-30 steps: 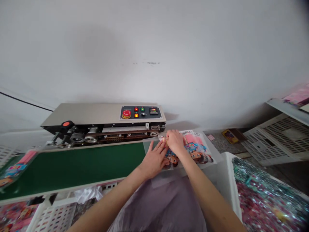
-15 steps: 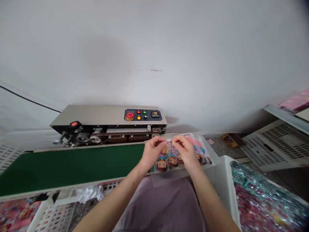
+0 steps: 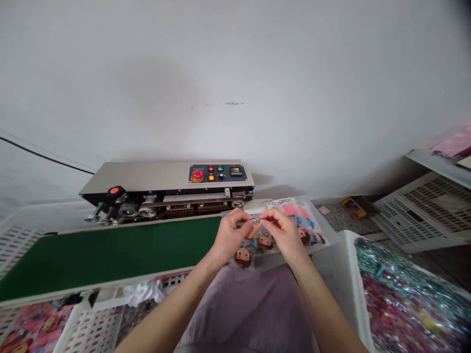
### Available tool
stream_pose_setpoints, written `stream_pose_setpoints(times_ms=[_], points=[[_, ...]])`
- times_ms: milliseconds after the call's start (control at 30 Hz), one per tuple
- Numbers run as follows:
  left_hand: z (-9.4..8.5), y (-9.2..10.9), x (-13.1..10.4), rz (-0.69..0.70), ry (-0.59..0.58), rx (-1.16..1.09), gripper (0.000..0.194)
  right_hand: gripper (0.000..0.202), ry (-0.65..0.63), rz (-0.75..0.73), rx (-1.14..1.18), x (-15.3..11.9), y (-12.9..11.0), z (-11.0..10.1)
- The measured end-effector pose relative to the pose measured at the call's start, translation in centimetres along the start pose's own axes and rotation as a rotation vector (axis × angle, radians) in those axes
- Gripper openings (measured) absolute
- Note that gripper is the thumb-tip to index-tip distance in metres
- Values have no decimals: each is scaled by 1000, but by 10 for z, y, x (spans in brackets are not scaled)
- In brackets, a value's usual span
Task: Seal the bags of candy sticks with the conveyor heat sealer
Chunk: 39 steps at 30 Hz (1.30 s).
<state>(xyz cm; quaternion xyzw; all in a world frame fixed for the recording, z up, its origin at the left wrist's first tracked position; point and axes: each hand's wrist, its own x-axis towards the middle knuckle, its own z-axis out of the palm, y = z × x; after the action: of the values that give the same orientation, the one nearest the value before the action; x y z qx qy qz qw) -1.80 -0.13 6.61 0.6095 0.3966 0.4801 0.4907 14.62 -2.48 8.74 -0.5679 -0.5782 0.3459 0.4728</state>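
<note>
My left hand (image 3: 228, 236) and my right hand (image 3: 286, 237) meet over the right end of the machine's bench. Thumb and fingers of both are closed in a pinch at the top of a clear plastic bag (image 3: 248, 241). A small shiny bit shows between the fingertips, too small to name. Inside the bag is a colourful figure with a round brown cartoon face (image 3: 243, 255), hanging toward my lap. Beneath and beside my hands lie several similar bagged figures (image 3: 265, 241), partly hidden by the fingers. Their metal rings (image 3: 290, 201) line up along the far edge.
A sealing machine (image 3: 162, 179) with a lit panel (image 3: 219, 173) stands against the wall, a green belt (image 3: 117, 250) before it. At right is a white box (image 3: 362, 289) of shiny packets; beyond it leans a white crate (image 3: 415, 220). Baskets (image 3: 88, 328) sit below the belt.
My fingertips have come closer together at the bag's top. The bag's lower end has swung slightly down and left. The whole view has shifted a little.
</note>
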Motion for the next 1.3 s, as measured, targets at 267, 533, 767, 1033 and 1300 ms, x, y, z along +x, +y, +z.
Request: stream_pose_setpoints(times_ms=[267,533,767,1033,1300], points=[[-2,16,-8,-67,-71,-108,11,10,49,-73,6,-15,-20,0],[-2,20,-13,-119,-34,-242,15,15,-69,-133,-225,-16,-25,0],[4,-9,-15,-84,15,-37,10,19,-12,-224,-623,-2,-4,1],[1,-42,-12,406,-314,896,42,22,-52,-90,-923,68,30,6],[15,-67,-18,328,-390,1169,56,32,-20,-129,-1170,23,50,-20]])
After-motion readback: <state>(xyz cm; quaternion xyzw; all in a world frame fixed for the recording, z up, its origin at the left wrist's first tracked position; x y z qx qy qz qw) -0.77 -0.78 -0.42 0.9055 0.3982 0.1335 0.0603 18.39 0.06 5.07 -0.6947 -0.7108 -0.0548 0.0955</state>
